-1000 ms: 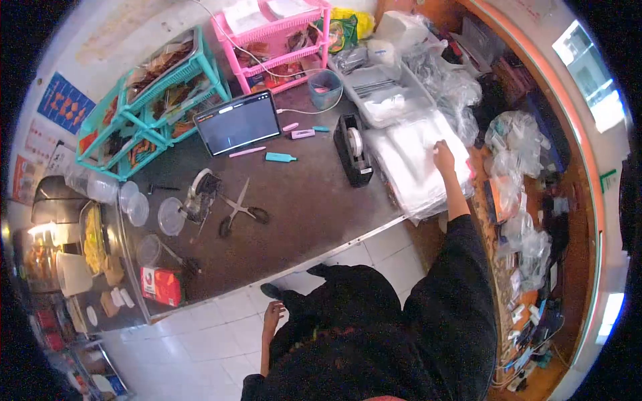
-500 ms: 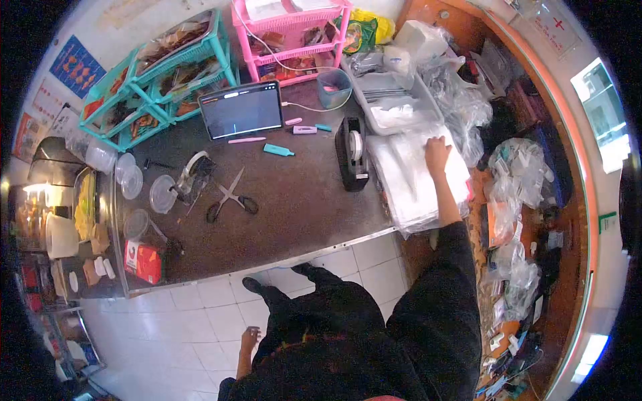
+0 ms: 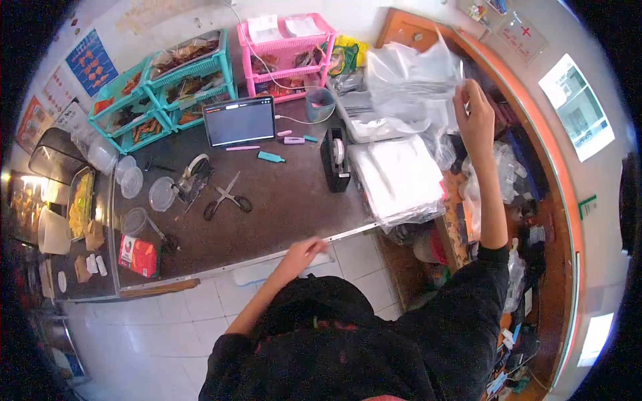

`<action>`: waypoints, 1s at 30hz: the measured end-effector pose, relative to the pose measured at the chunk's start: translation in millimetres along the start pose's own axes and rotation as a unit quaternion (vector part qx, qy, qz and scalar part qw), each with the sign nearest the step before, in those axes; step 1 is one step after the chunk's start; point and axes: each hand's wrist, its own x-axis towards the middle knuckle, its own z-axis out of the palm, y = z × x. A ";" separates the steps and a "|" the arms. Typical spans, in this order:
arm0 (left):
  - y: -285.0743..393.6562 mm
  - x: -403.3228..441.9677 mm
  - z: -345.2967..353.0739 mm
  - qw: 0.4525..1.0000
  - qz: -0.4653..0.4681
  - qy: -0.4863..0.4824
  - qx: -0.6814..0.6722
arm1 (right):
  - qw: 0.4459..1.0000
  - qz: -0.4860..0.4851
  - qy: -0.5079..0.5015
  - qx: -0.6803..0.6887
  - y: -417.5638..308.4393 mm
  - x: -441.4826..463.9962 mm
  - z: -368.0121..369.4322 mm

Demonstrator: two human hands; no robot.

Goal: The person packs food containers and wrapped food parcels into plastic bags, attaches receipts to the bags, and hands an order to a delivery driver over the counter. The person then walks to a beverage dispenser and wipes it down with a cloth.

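My right hand (image 3: 476,113) is raised at the right, its fingers pinched on the edge of a clear plastic bag (image 3: 411,77). The bag is lifted, spread out and partly blurred above the translucent bin (image 3: 358,128). Below it, a stack of white plastic bags (image 3: 398,180) lies at the table's right end. Near the table's front edge is my left hand (image 3: 304,255), fingers partly curled and slightly blurred, with nothing visible in it. A black tape dispenser (image 3: 336,160) stands left of the stack.
A tablet (image 3: 239,122) leans before teal baskets (image 3: 164,83) and a pink rack (image 3: 291,63). Markers, scissors (image 3: 227,196), a tape roll, round lids and a red box (image 3: 139,255) lie on the dark table (image 3: 281,207). Crumpled plastic and a wooden shelf are at the right.
My right hand has risen from the white stack toward the upper right, now with a clear bag in it. My left hand has come up from low beside my body to the table's front edge.
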 end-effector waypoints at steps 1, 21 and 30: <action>27.3 14.5 3.5 0.995 0.009 -0.009 -0.103 | 1.000 0.012 -0.009 -0.006 -17.9 2.2 -11.0; -0.2 -18.0 -62.6 0.802 -0.027 -0.046 -0.594 | 0.925 0.229 -0.211 0.218 -42.7 -97.7 3.9; -101.8 38.6 -37.3 0.813 0.000 0.073 -0.578 | 0.975 0.110 -0.148 0.122 141.0 -175.2 98.9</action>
